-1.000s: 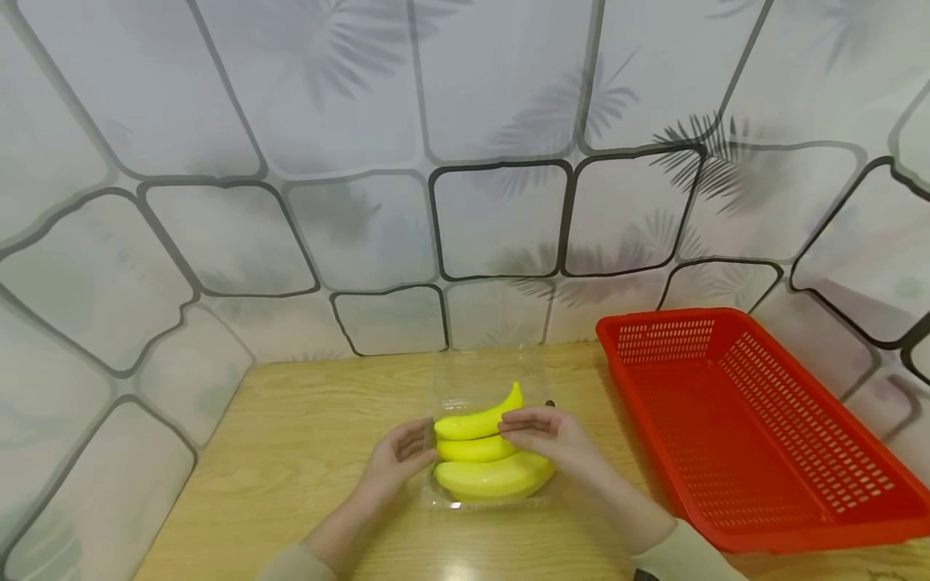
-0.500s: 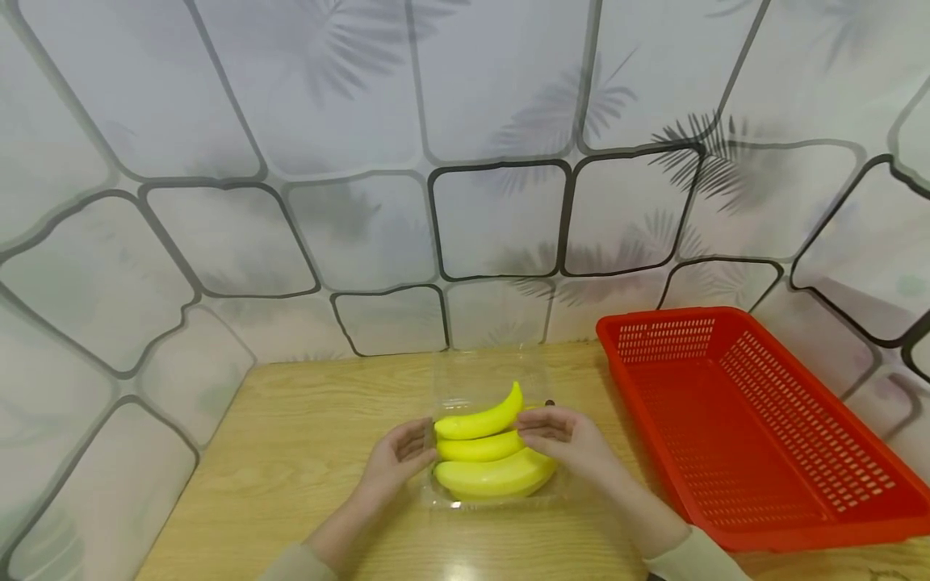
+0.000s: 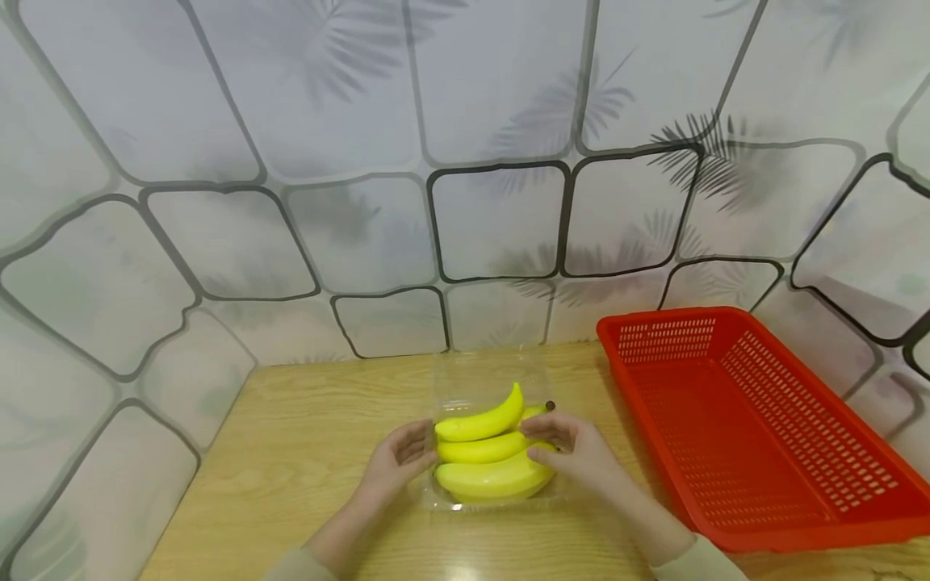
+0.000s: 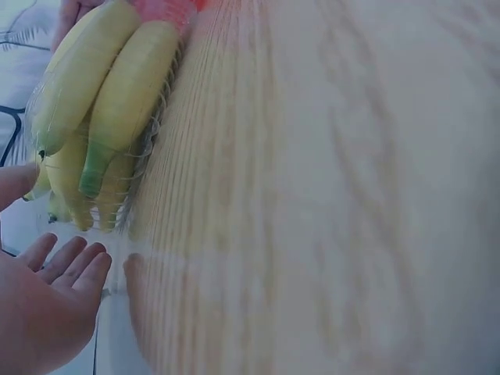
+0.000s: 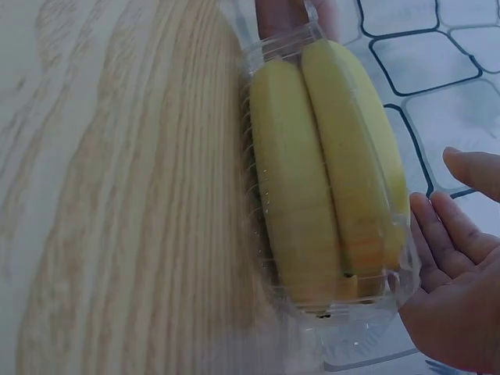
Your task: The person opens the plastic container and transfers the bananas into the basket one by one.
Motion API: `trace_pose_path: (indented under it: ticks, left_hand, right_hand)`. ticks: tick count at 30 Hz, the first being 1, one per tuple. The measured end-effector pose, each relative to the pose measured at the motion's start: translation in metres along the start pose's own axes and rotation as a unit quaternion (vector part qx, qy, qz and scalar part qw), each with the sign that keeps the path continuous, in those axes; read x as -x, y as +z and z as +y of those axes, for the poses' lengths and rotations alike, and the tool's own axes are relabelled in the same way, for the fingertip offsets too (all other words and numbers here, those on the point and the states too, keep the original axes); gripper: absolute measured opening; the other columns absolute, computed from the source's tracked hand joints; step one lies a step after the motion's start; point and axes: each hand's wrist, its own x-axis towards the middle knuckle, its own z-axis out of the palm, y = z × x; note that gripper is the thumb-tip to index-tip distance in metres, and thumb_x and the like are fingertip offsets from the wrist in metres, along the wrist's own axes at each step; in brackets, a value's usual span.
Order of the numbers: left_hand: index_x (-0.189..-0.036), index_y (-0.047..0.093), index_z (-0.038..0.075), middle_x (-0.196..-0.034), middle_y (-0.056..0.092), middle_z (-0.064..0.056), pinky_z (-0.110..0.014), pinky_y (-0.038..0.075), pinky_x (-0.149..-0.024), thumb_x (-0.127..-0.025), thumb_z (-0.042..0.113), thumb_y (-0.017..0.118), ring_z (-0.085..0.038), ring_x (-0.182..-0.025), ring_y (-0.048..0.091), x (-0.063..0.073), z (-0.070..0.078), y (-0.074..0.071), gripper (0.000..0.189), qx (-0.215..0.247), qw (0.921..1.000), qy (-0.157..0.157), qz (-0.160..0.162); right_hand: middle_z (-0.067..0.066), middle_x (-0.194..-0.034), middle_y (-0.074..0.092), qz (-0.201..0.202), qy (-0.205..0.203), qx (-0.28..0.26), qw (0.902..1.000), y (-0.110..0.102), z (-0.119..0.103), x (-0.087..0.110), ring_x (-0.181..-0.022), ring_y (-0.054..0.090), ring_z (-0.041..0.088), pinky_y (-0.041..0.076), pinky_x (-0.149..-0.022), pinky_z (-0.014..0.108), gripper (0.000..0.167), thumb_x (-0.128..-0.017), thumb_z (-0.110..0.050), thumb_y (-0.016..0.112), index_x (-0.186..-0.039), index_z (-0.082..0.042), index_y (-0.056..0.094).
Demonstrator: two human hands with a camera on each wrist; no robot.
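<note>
Several yellow bananas (image 3: 487, 472) lie stacked in a clear plastic clamshell box (image 3: 456, 506) on the wooden table. The box's transparent lid (image 3: 494, 375) is raised at the back. At the box's left end is my left hand (image 3: 392, 464), its fingers loosely extended along the side wall. The left wrist view shows this hand (image 4: 51, 305) with its palm towards the banana tips. My right hand (image 3: 581, 456) is at the other end, fingertips over the banana ends. In the right wrist view, that hand (image 5: 461, 273) has its fingers extended along the box and its thumb apart.
A red perforated plastic basket (image 3: 748, 452) stands on the table to the right. The wooden table (image 3: 291, 452) reaches back to a wall (image 3: 363, 226) covered in a stone-and-leaf pattern, which also runs along both sides.
My right hand has shifted a little to the right along the bananas, uncovering more of their right ends. The left hand and the box have stayed in place.
</note>
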Motion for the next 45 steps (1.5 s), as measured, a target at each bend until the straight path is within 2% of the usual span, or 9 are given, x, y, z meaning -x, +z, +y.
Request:
trace_pose_path:
  ticks: [4,7,16,20,25,31,39,45]
  left_hand:
    - [-0.151,0.047,-0.008,-0.156,0.051,-0.03,-0.04,0.053,-0.117,-0.096,0.005,0.075,-0.047,-0.142,0.055,0.0,-0.001,-0.002,0.064,0.005,0.9999,0.0,-0.011]
    - [-0.153,0.046,-0.007,-0.157,0.051,-0.03,-0.039,0.052,-0.118,-0.096,0.006,0.075,-0.045,-0.142,0.054,0.0,-0.003,-0.003,0.066,0.008,0.9998,0.001,-0.018]
    - [-0.155,0.042,-0.006,-0.162,0.046,-0.028,-0.031,0.052,-0.118,-0.098,0.007,0.073,-0.043,-0.145,0.051,0.001,-0.008,-0.003,0.066,0.042,0.9986,-0.002,-0.034]
    - [-0.156,0.041,-0.005,-0.163,0.044,-0.027,-0.028,0.052,-0.117,-0.099,0.008,0.072,-0.043,-0.145,0.05,0.001,-0.011,-0.003,0.067,0.047,0.9981,-0.008,-0.038]
    - [-0.158,0.042,-0.002,-0.164,0.045,-0.024,-0.036,0.05,-0.121,-0.101,0.013,0.072,-0.042,-0.147,0.049,0.0,-0.013,-0.003,0.066,0.043,0.9979,-0.019,-0.044]
    - [-0.159,0.04,0.0,-0.167,0.042,-0.022,-0.05,0.042,-0.127,-0.102,0.017,0.071,-0.042,-0.15,0.046,0.001,-0.014,-0.005,0.066,0.051,0.9966,-0.029,-0.057]
    - [-0.158,0.042,0.0,-0.165,0.044,-0.022,-0.053,0.039,-0.128,-0.101,0.015,0.072,-0.042,-0.15,0.047,-0.001,-0.015,-0.005,0.066,0.052,0.997,-0.028,-0.049]
    - [-0.158,0.042,0.0,-0.165,0.045,-0.022,-0.054,0.04,-0.128,-0.101,0.014,0.072,-0.042,-0.149,0.047,-0.002,-0.015,-0.006,0.066,0.053,0.9971,-0.025,-0.048]
  right_hand:
    - [0.022,-0.128,0.074,0.007,-0.007,0.023,0.9997,0.001,0.005,0.003,-0.115,0.067,0.0,0.049,-0.107,0.012,0.034,-0.098,-0.01,0.076,-0.128,0.004,0.069]
    - [0.018,-0.129,0.074,0.009,-0.013,0.038,0.9992,0.002,0.007,0.005,-0.117,0.064,-0.003,0.046,-0.109,0.013,0.035,-0.096,-0.011,0.078,-0.128,0.001,0.07]
    - [0.009,-0.131,0.074,0.007,-0.015,0.097,0.9952,0.006,0.011,0.01,-0.126,0.065,0.016,0.047,-0.113,0.019,0.04,-0.092,-0.016,0.083,-0.13,-0.008,0.071]
    - [0.007,-0.131,0.074,0.001,-0.031,0.107,0.9937,0.006,0.014,0.011,-0.125,0.065,0.014,0.047,-0.114,0.02,0.044,-0.09,-0.017,0.085,-0.13,-0.01,0.071]
    - [0.006,-0.131,0.074,-0.001,-0.047,0.112,0.9926,0.005,0.019,0.012,-0.124,0.063,0.006,0.047,-0.114,0.02,0.048,-0.087,-0.018,0.088,-0.131,-0.011,0.071]
    - [0.002,-0.129,0.074,0.003,-0.062,0.126,0.9901,0.006,0.021,0.013,-0.126,0.062,0.006,0.043,-0.116,0.018,0.049,-0.083,-0.018,0.09,-0.129,-0.016,0.073]
    - [0.001,-0.13,0.073,0.0,-0.098,0.146,0.9845,0.007,0.022,0.013,-0.128,0.061,0.008,0.039,-0.118,0.015,0.052,-0.078,-0.012,0.093,-0.125,-0.021,0.074]
    - [-0.001,-0.131,0.071,-0.019,-0.099,0.159,0.9822,0.006,0.022,0.012,-0.128,0.059,0.01,0.042,-0.119,0.021,0.053,-0.077,-0.012,0.093,-0.126,-0.023,0.074]
